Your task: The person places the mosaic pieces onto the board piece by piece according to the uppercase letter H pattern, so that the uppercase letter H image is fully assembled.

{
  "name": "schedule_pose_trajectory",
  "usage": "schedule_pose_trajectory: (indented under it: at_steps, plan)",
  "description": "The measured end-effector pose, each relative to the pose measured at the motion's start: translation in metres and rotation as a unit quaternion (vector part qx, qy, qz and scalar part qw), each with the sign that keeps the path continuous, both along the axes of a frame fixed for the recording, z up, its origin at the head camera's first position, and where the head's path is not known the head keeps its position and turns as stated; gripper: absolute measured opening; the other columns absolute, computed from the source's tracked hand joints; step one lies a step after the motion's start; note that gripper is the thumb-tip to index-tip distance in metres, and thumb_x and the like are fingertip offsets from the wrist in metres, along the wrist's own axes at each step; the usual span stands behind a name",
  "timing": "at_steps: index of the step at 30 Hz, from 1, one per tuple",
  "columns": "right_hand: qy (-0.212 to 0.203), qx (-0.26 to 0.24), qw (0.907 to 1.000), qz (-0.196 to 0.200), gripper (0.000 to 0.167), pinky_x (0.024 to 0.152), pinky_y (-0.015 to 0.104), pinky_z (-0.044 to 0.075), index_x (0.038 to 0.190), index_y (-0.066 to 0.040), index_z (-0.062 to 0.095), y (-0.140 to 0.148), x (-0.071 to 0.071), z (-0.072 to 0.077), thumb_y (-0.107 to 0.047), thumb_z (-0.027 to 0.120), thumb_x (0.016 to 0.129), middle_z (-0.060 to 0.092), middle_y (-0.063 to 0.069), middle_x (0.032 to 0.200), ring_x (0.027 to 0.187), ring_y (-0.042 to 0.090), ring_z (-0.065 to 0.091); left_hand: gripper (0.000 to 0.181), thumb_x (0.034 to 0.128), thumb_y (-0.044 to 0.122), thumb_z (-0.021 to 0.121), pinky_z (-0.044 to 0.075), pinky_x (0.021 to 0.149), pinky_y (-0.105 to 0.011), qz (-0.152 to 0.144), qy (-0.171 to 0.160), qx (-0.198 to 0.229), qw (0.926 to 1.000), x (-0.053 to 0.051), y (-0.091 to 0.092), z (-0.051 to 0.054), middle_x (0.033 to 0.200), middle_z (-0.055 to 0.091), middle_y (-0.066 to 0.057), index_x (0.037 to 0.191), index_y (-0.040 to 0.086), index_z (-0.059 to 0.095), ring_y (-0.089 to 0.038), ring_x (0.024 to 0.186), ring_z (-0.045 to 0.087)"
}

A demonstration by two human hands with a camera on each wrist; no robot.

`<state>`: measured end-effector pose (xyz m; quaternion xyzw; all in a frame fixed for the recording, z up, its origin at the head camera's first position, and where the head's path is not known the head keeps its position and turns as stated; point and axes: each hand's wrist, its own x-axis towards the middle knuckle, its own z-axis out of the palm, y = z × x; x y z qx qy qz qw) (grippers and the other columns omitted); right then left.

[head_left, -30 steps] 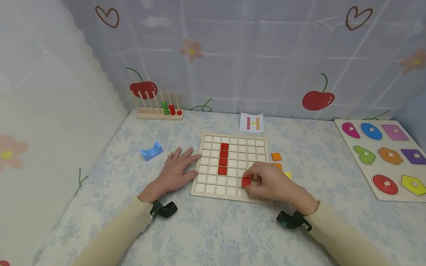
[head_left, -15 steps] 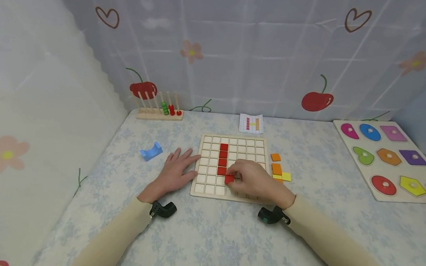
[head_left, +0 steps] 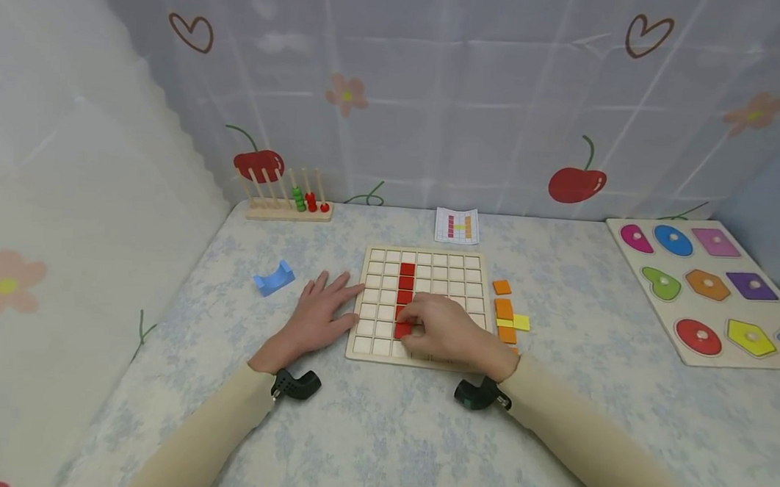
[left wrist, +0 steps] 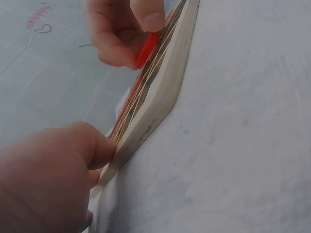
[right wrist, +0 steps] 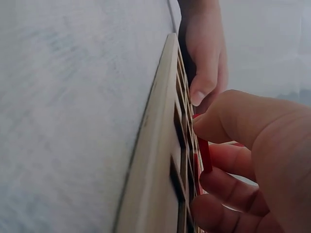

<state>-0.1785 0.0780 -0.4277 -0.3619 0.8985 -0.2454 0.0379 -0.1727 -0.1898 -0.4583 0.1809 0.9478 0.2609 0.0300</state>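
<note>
A wooden grid board (head_left: 364,351) lies on the table, with a column of red square tiles (head_left: 406,282) set in its cells. My right hand (head_left: 444,326) pinches one more red tile (right wrist: 205,154) between thumb and fingers, at the lower end of that column. In the left wrist view this tile is tilted at the board's surface. My left hand (head_left: 316,315) lies spread at the board's left edge, fingertips and thumb touching it. Several cells under the right hand are hidden in the head view.
Orange tiles (head_left: 503,309) and yellow tiles (head_left: 521,322) lie right of the board. A pattern card (head_left: 457,226) is behind it. A blue curved block (head_left: 274,279), a bead stand (head_left: 289,210) and a shape puzzle board (head_left: 711,304) stand farther out.
My right hand has moved left across the board with the red tile, up to the red column's lower end. The left hand has stayed at the board's edge.
</note>
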Motion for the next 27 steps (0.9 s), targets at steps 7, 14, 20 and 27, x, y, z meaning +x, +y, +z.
schedule_pose_trajectory:
  at_steps: [7, 14, 20, 27]
  plan:
    - [0.007, -0.001, 1.0, 0.004, 0.016, 0.064, 0.021, 0.042, 0.098, -0.014, 0.078, -0.0001, 0.001, -0.0044, -0.014, 0.071, 0.083, 0.062, -0.007, 0.084, 0.075, 0.007, 0.049, 0.056, 0.1003, 0.031, 0.057, 0.008, 0.122, -0.072, 0.003, -0.005, 0.002, 1.0, 0.0007, 0.0005, 0.0005, 0.167, 0.029, -0.02, 0.154, 0.015, 0.049, -0.053, 0.156, 0.008]
    - [0.014, -0.012, 0.9998, 0.009, 0.017, 0.065, 0.021, 0.042, 0.099, -0.014, 0.079, 0.0013, -0.0009, -0.0062, -0.014, 0.071, 0.083, 0.063, -0.006, 0.083, 0.072, 0.007, 0.049, 0.057, 0.1001, 0.033, 0.056, 0.008, 0.122, -0.072, 0.004, -0.003, 0.004, 1.0, 0.0007, 0.0009, 0.0009, 0.167, 0.03, -0.02, 0.154, 0.016, 0.049, -0.052, 0.156, 0.008]
    - [0.015, -0.01, 0.9998, 0.008, 0.016, 0.066, 0.021, 0.042, 0.098, -0.014, 0.079, 0.0016, -0.0005, -0.0064, -0.013, 0.07, 0.085, 0.064, -0.006, 0.083, 0.072, 0.007, 0.048, 0.057, 0.0995, 0.031, 0.057, 0.008, 0.122, -0.071, 0.006, -0.005, 0.005, 1.0, 0.0006, 0.0017, 0.0001, 0.167, 0.029, -0.019, 0.153, 0.016, 0.049, -0.051, 0.156, 0.008]
    - [0.012, -0.011, 0.9998, 0.007, 0.016, 0.066, 0.021, 0.042, 0.1, -0.012, 0.079, 0.0009, 0.0007, -0.0053, -0.013, 0.071, 0.087, 0.065, -0.004, 0.085, 0.072, 0.007, 0.049, 0.057, 0.0993, 0.032, 0.057, 0.008, 0.122, -0.072, 0.007, -0.005, 0.003, 1.0, 0.0002, 0.0022, 0.0002, 0.167, 0.029, -0.019, 0.153, 0.016, 0.05, -0.051, 0.156, 0.008]
